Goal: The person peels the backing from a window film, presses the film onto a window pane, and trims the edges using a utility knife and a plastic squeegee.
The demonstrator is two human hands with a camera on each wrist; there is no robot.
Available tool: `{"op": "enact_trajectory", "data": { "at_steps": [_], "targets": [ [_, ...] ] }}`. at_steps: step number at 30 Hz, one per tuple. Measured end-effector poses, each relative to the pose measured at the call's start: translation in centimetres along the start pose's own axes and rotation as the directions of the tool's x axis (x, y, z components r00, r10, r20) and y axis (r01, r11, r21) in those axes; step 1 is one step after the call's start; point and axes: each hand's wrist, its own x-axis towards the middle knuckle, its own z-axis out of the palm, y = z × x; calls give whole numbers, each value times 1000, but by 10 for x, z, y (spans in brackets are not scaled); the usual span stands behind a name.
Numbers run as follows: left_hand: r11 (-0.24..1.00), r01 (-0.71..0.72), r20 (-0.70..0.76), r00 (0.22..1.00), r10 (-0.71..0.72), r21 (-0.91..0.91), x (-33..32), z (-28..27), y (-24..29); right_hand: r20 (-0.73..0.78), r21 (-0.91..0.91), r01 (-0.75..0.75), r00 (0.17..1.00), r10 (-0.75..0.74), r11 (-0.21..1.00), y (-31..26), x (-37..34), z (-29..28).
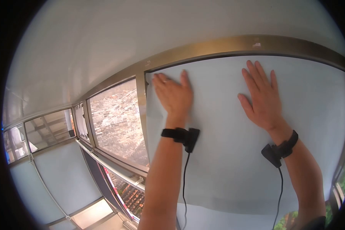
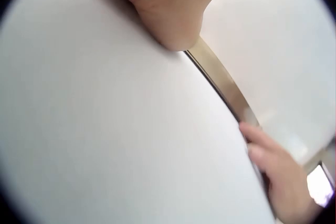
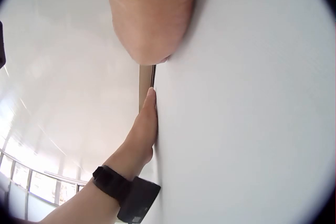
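A large pale blue-white sheet (image 1: pixel 218 153) covers a window pane within a bronze-coloured metal frame (image 1: pixel 218 49). My left hand (image 1: pixel 174 94) lies against its upper left corner, fingers together and thumb apart. Farther right, my right hand (image 1: pixel 262 97) rests flat near the top edge with its fingers spread and pointing up. In the left wrist view the right hand (image 2: pixel 281 171) is seen side-on along the sheet's surface. The right wrist view shows the left hand (image 3: pixel 142 134) laid along the sheet, fingertips close to the frame. Neither hand grips anything.
A glossy white ceiling (image 1: pixel 142 30) slopes just above the frame. To the left is a window (image 1: pixel 117 119) facing a tiled roof, with a white rail (image 1: pixel 107 161) below it. Black cameras with cables (image 1: pixel 281 195) are strapped to both wrists.
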Motion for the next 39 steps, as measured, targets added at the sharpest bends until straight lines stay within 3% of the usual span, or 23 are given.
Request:
{"op": "enact_trajectory", "data": {
  "at_steps": [1,5,7,8,9,10,11,13,14,16,19,23,28,30,32,33,34,35,36,37,39],
  "targets": [
    [995,96,-21,995,-97,-27,5,1,-11,-10,2,11,1000,-11,1000,1,0,0],
    [978,-89,-22,995,94,189,1,12,-48,-72,65,32,997,-27,997,7,-1,14],
    [1000,-12,1,1000,12,6,0,22,-69,-39,140,23,999,-18,990,11,-3,25],
    [998,-33,9,999,32,62,2,23,-74,-74,197,23,997,-9,980,15,-5,31],
    [999,-30,21,999,29,44,6,18,-73,5,192,-32,999,32,981,14,0,18],
    [996,-58,17,998,58,61,11,33,-93,-17,174,-58,998,62,983,20,-3,9],
    [919,-145,21,989,148,366,10,7,-60,-27,154,-71,997,76,986,30,-8,1],
    [909,-106,149,988,49,403,15,0,-48,-30,75,-110,993,112,991,62,-21,-22],
    [917,-122,155,986,67,379,16,2,-47,-12,50,-155,988,156,987,79,-26,-32],
    [992,36,128,990,-52,120,17,14,-59,2,20,-201,980,201,979,112,-35,-43],
    [997,-49,61,997,45,62,22,58,-122,-49,-164,-340,940,336,926,177,-56,-68],
    [993,-10,101,995,-2,116,30,45,-108,-67,-295,-485,870,489,823,250,-75,-109],
    [913,-170,122,983,134,370,42,54,-134,-111,-328,-540,837,537,775,284,-74,-123],
    [995,-71,105,992,64,70,36,54,-139,-90,-351,-549,826,556,758,280,-76,-125],
    [994,-87,137,987,78,59,33,47,-139,-14,-353,-628,745,667,694,274,-70,-130],
    [995,-93,164,983,86,34,36,42,-140,19,-332,-623,746,665,708,274,-67,-133],
    [971,52,228,974,3,-234,26,27,-110,29,-326,-598,768,640,732,280,-73,-133],
    [973,50,232,973,3,-226,18,21,-108,33,-324,-571,790,613,754,282,-73,-133],
    [983,-182,193,965,175,22,8,22,-109,35,-320,-574,787,615,753,275,-76,-135],
    [881,-387,196,919,342,273,-5,21,-108,67,-350,-578,769,635,737,263,-82,-136],
    [926,-311,250,934,255,214,-44,17,-100,133,-324,-589,747,652,741,235,-101,-140]
  ]
}}
